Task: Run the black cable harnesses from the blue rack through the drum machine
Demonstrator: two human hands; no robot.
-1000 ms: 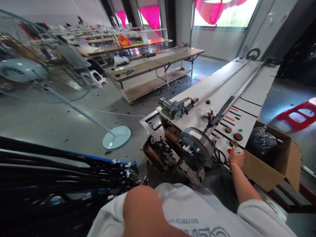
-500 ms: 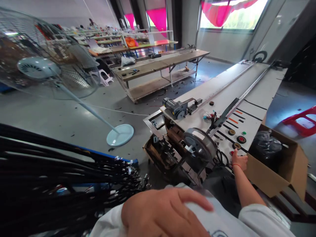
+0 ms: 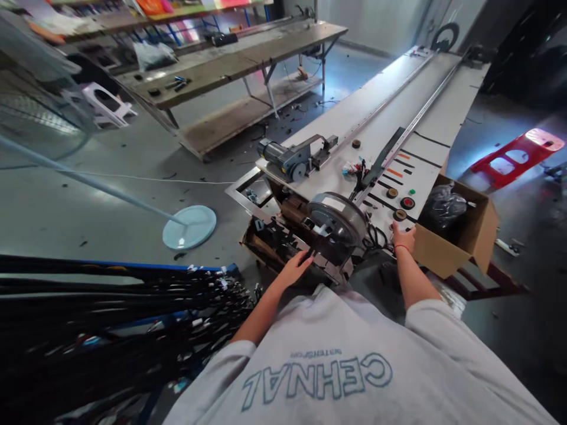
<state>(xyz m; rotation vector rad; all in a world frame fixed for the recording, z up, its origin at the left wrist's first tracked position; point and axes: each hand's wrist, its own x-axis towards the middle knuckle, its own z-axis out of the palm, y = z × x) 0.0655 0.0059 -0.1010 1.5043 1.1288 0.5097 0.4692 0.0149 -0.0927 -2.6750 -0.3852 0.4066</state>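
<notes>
My left hand (image 3: 296, 269) is low in front of the machine end of the white table. Its fingers are pressed together at a dark, thin piece beside the grey wheel (image 3: 337, 217); what they hold is too small to make out. At the table's near right corner, my right hand (image 3: 404, 238), with a red string at the wrist, rests with fingers apart on the edge. Just beyond its fingertips lies a tape roll (image 3: 400, 215). Near that are a roll with a red centre (image 3: 407, 203) and another tape roll (image 3: 392, 193). Black cables (image 3: 375, 237) loop between the wheel and this hand.
An open cardboard box (image 3: 443, 251) with a black bag stands against the table's right side. A grey motor (image 3: 283, 158) sits on the left edge. Black cable bundles (image 3: 110, 313) hang at left, near a fan base (image 3: 189, 227). A red stool (image 3: 516, 158) lies at right.
My left hand has moved from close before my body forward to the machine beside the wheel. My right hand stays at the table corner. The view has tilted downward.
</notes>
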